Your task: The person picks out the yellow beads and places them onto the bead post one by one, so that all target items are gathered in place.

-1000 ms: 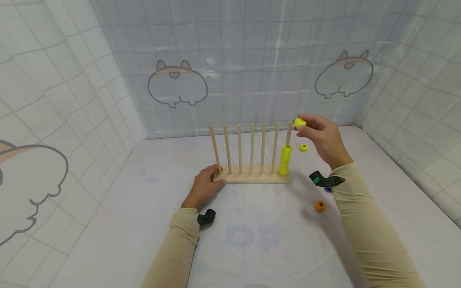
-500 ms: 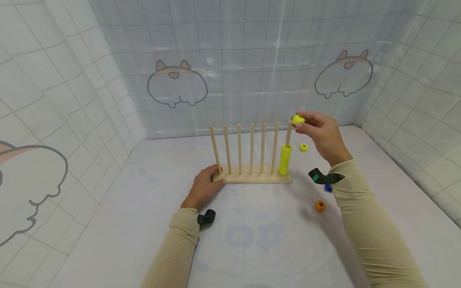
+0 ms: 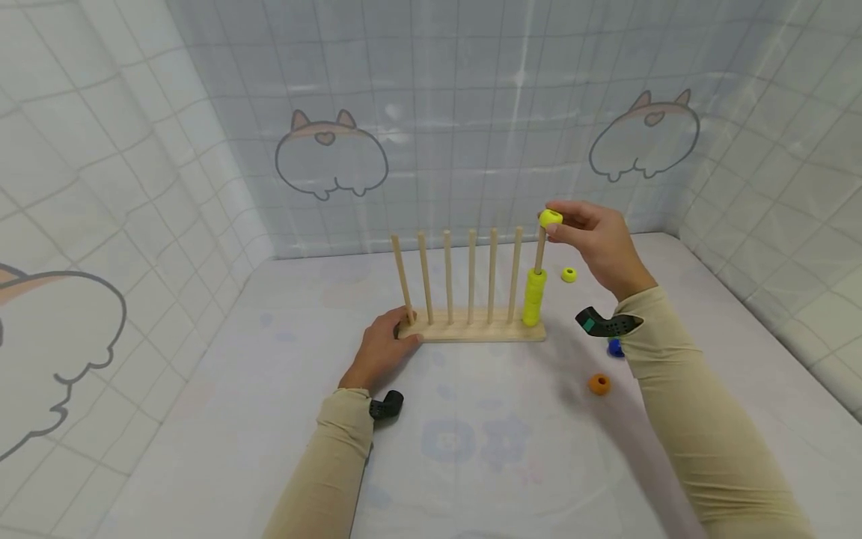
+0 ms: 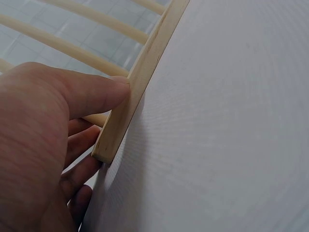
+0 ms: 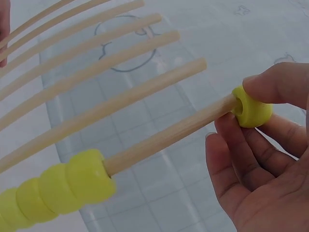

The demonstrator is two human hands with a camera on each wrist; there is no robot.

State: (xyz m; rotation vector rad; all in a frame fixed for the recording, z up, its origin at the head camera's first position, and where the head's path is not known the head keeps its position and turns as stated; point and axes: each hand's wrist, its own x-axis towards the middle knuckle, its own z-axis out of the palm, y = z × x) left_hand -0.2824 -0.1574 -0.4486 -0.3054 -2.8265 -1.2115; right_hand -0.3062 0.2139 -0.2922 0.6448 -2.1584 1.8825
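Observation:
A wooden peg rack with several upright pegs stands on the table. My left hand grips its left end; in the left wrist view the thumb presses the long edge of the base and the other fingers reach behind. My right hand pinches a yellow bead at the tip of the rightmost peg. In the right wrist view the peg's end meets the hole of the pinched bead. Below it, several yellow beads are stacked on the same peg.
A loose yellow bead lies behind the right wrist. An orange bead sits to the front right, with a blue bead partly hidden by the right sleeve. Tile-patterned sheets rise behind and at both sides.
My right hand has moved up and slightly left, bringing the yellow bead from beside the rightmost peg onto its tip. The left hand and the rack have stayed in place.

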